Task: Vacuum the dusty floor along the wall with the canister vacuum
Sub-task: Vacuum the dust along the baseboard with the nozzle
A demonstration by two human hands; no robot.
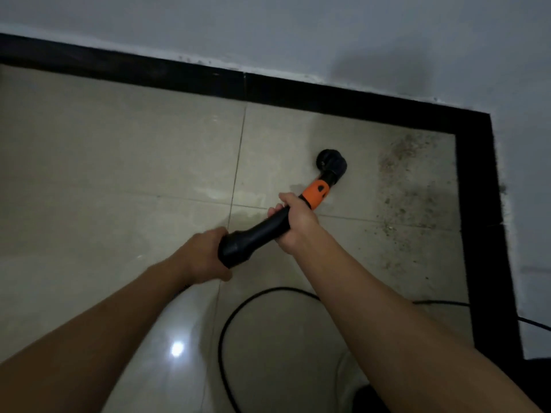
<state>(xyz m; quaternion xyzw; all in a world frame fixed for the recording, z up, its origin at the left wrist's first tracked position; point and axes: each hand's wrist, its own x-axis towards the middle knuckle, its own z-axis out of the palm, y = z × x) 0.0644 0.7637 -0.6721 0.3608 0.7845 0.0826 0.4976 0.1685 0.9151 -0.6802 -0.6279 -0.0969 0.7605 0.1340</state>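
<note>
A glossy beige tiled floor (119, 174) is edged by black skirting (179, 76) below a grey wall (298, 25); gritty dust (417, 186) is strewn in the corner. The black, orange-collared vacuum tube (262, 234) is gripped by the left hand (202, 254) and right hand (295, 222), fingers curled round it, its round nozzle (331, 163) set near the dust.

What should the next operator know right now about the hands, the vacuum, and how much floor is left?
Left hand grips the rear end of the black tube; right hand grips it just behind the orange collar.
Nozzle is down on the tile, just left of the dust patch.
Done: tiles to the left look clean.
Left: the dust along the right baseboard. Mind the cord looped behind.
</note>
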